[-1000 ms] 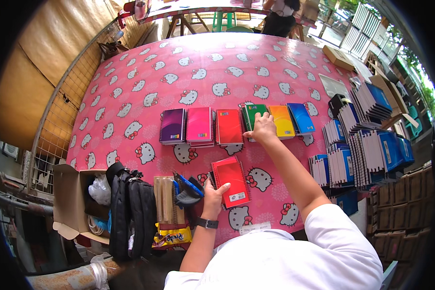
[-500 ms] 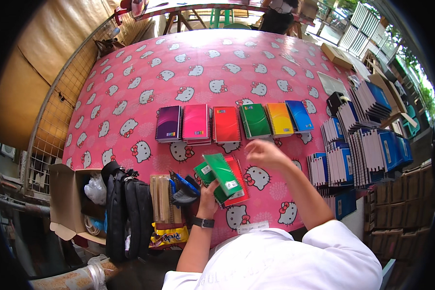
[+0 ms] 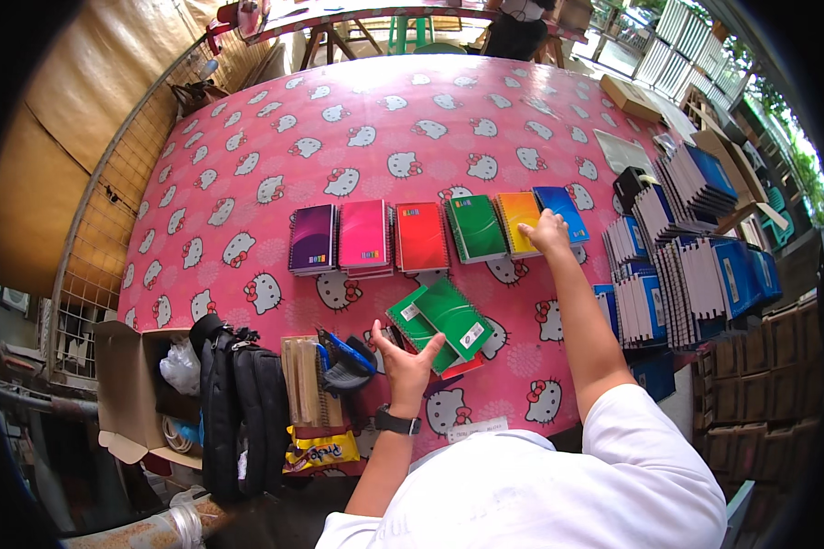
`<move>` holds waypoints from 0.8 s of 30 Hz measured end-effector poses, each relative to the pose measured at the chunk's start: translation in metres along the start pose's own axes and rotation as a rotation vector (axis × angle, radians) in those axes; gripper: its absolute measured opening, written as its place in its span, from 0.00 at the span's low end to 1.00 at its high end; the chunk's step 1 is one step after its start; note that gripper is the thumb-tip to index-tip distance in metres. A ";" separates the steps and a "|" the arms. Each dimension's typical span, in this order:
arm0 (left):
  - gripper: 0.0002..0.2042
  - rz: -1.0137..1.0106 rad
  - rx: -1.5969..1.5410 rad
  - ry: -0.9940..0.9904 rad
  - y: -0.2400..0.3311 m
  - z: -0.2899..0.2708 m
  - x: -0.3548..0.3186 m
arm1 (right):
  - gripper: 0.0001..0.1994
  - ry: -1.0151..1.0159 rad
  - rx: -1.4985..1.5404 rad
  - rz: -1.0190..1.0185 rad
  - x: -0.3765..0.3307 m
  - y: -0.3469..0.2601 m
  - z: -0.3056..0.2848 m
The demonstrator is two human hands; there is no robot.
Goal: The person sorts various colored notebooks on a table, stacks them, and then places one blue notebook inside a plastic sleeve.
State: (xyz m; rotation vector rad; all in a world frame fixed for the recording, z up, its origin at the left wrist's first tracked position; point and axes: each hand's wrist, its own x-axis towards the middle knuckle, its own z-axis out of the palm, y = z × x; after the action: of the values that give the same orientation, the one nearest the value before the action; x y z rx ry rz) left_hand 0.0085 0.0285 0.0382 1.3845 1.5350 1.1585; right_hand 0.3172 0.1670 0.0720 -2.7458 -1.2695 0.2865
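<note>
At the yellow spiral notebook (image 3: 511,220): the right hand (image 3: 550,238) reaches over its right edge, thumb on the cover, other fingers by the blue spiral notebook (image 3: 561,203); whether they grip, I cannot tell.
By the near pile: the left hand (image 3: 408,373) has its fingers spread, thumb and forefinger well apart; its thumb lies at the lower green spiral notebook (image 3: 410,317).
Pile: the upper green spiral notebook (image 3: 452,317) overlaps the lower one askew, with a red cover (image 3: 465,368) peeking out beneath.
Row: purple (image 3: 312,238), pink (image 3: 363,233), red (image 3: 421,238) and green notebooks (image 3: 476,229) stand left of the yellow.
Surface (image 3: 288,165): pink, printed with cat faces.
Left edge: black bag (image 3: 258,412), open cardboard box (image 3: 128,393), yellow packet (image 3: 322,450).
Right edge: stacked blue-covered spiral notebooks (image 3: 691,284).
</note>
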 end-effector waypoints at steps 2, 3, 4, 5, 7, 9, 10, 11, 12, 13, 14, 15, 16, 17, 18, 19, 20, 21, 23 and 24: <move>0.52 0.062 0.171 0.030 0.004 0.008 0.005 | 0.35 0.006 -0.003 -0.001 0.004 -0.003 0.000; 0.57 0.093 0.270 -0.003 0.006 0.012 0.009 | 0.36 -0.014 0.007 0.003 0.007 -0.004 -0.002; 0.58 0.065 0.351 -0.042 0.011 0.017 0.013 | 0.36 -0.024 0.019 0.009 0.012 -0.001 -0.004; 0.58 0.037 0.430 -0.082 0.015 0.020 0.017 | 0.38 0.002 0.095 -0.003 0.016 0.008 -0.001; 0.60 0.017 0.524 -0.128 0.020 0.025 0.022 | 0.36 0.000 0.289 -0.040 0.016 0.016 0.002; 0.60 0.058 0.509 -0.149 0.021 0.028 0.022 | 0.26 0.126 0.684 -0.131 0.005 0.022 0.013; 0.59 0.061 0.513 -0.153 0.017 0.025 0.022 | 0.21 0.204 0.805 -0.217 -0.018 0.011 0.012; 0.58 0.075 0.467 -0.146 0.011 0.021 0.025 | 0.17 0.282 0.922 -0.297 -0.050 -0.004 0.003; 0.57 0.051 0.431 -0.185 0.008 0.018 0.028 | 0.14 0.382 0.945 -0.491 -0.078 -0.011 -0.001; 0.55 0.025 0.397 -0.222 0.005 0.012 0.032 | 0.12 0.478 0.964 -0.686 -0.101 -0.014 0.000; 0.54 0.010 0.356 -0.273 0.004 0.010 0.035 | 0.11 0.467 0.867 -0.892 -0.107 -0.003 0.018; 0.48 0.064 0.258 -0.295 -0.005 0.008 0.039 | 0.11 0.454 0.762 -1.098 -0.112 0.006 0.032; 0.38 0.071 0.153 -0.296 -0.017 0.000 0.044 | 0.12 0.408 0.490 -1.191 -0.127 0.007 0.036; 0.34 -0.080 -0.184 -0.351 -0.029 -0.005 0.048 | 0.15 0.358 0.214 -1.267 -0.142 0.009 0.040; 0.30 -0.225 -0.525 -0.401 -0.036 -0.007 0.052 | 0.16 0.256 0.418 -1.157 -0.148 0.013 0.045; 0.29 -0.282 -0.576 -0.409 -0.041 -0.009 0.056 | 0.17 0.147 0.611 -1.036 -0.151 0.020 0.053; 0.28 -0.339 -0.626 -0.417 -0.045 -0.010 0.061 | 0.19 0.036 0.797 -0.905 -0.152 0.025 0.061; 0.28 -0.403 -0.676 -0.429 -0.049 -0.009 0.063 | 0.22 -0.238 1.281 -0.581 -0.156 0.024 0.068; 0.32 -0.392 -0.507 -0.398 -0.046 -0.001 0.070 | 0.26 -0.221 1.165 -0.570 -0.159 0.015 0.089; 0.35 -0.386 -0.423 -0.375 -0.043 0.003 0.074 | 0.28 -0.216 1.109 -0.571 -0.161 0.005 0.097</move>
State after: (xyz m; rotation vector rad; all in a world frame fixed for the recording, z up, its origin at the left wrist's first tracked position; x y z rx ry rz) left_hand -0.0118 0.1022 -0.0007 0.9079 1.1404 0.8598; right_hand 0.1982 0.0429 -0.0027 -1.4083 -1.2946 0.8964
